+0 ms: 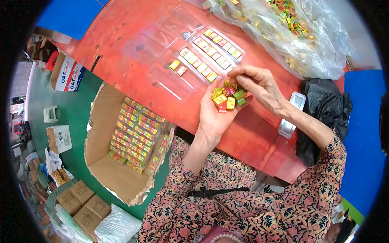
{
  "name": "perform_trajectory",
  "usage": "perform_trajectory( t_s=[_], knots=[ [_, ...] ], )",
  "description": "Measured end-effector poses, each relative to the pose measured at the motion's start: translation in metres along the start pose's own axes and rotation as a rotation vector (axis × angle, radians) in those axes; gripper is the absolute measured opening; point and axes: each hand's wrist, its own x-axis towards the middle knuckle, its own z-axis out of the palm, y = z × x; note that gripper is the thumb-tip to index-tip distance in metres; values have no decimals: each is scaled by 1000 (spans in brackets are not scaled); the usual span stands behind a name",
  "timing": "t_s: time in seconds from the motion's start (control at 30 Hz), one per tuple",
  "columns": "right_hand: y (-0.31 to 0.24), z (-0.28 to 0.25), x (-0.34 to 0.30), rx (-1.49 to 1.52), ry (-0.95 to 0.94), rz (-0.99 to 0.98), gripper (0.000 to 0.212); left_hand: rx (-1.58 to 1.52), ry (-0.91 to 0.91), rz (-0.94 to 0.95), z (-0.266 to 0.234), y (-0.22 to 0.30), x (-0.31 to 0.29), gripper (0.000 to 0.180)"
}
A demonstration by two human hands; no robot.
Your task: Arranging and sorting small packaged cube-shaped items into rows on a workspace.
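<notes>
My left hand point(211, 121) is palm up and cupped around a heap of small wrapped blocks point(220, 99) in yellow, red and green. Just over the heap's right side, my right hand point(261, 86) has thumb and fingers pinched together. Whether a block sits between those fingertips is hidden. Beyond the hands, clear plastic trays lie on the red table point(133, 52). Three long compartments hold rows of blocks point(211, 51). The compartment nearer me on the left has two blocks point(174, 65) at its far end, and another one beside it shows none.
A big clear bag point(328, 48) of loose blocks lies at the far right. Near my right arm are a white plastic tray point(292, 113) and a black bag point(324, 109). Left of the table, an open cardboard box point(99, 141) holds packed trays. Brown cartons point(87, 218) sit at lower left.
</notes>
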Motion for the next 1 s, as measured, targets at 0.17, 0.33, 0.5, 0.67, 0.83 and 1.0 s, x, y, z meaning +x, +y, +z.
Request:
perform_trajectory(
  t_s=[0.17, 0.33, 0.5, 0.67, 0.83, 1.0],
  knots=[
    [-7, 14, -1, -634, -86, -354, 21, -80, -77, -33, -15, 3, -4, 34],
    [-16, 25, -8, -932, -105, -323, 17, -89, -134, -113, -25, 4, -10, 38],
    [-14, 34, -1, -928, -195, -366, 16, -95, 0, -78, -29, 5, -17, 34],
    [-30, 39, 15, -766, -205, -263, 11, -59, 53, -11, -26, 11, -20, 38],
    [-18, 47, 65, -621, -66, -377, 11, -93, -62, 39, -28, 19, -23, 39],
    [10, 63, 99, -625, -58, -537, 12, -116, -76, 4, -31, 19, -28, 40]
  ],
)
